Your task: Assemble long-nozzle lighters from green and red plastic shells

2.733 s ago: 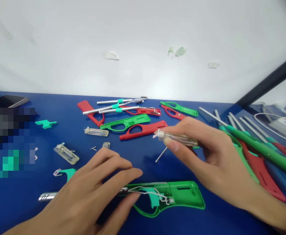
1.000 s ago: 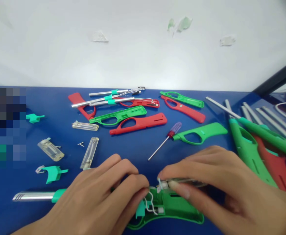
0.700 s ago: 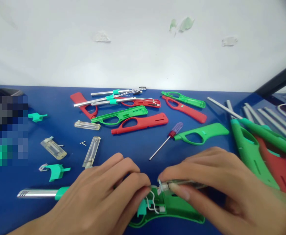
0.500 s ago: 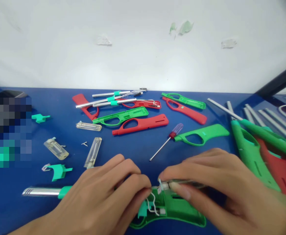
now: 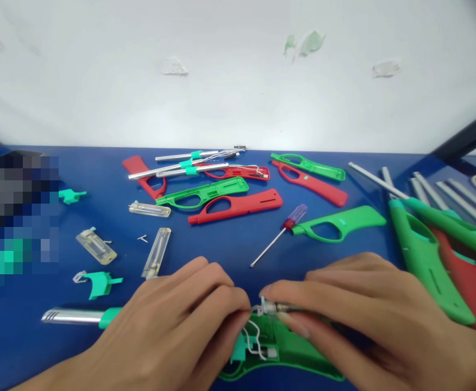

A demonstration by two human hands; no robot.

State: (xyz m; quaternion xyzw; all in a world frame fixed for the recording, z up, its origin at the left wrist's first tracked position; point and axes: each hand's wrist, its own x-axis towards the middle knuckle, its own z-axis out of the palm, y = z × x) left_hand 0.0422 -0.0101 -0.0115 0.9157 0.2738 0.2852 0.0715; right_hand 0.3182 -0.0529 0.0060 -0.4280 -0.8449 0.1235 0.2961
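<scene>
At the bottom centre of the frame, the right hand (image 5: pixel 368 320) pinches a small clear tank (image 5: pixel 268 307) between thumb and forefinger, above an open green lighter half (image 5: pixel 301 342) holding white wires (image 5: pixel 258 335). The left hand (image 5: pixel 176 326) curls its fingers over the lighter's other end; what they grip is hidden. A screwdriver (image 5: pixel 289 223) lies at centre right on the tabletop (image 5: pixel 209 244).

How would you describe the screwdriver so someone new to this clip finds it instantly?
On the blue table, look just past the right hand to the green lighter shell. Beside that shell's narrow left end lies the screwdriver, its thin metal shaft slanting down-left. Its translucent purple handle and red collar set it apart from that shell and the red shell nearby.
</scene>
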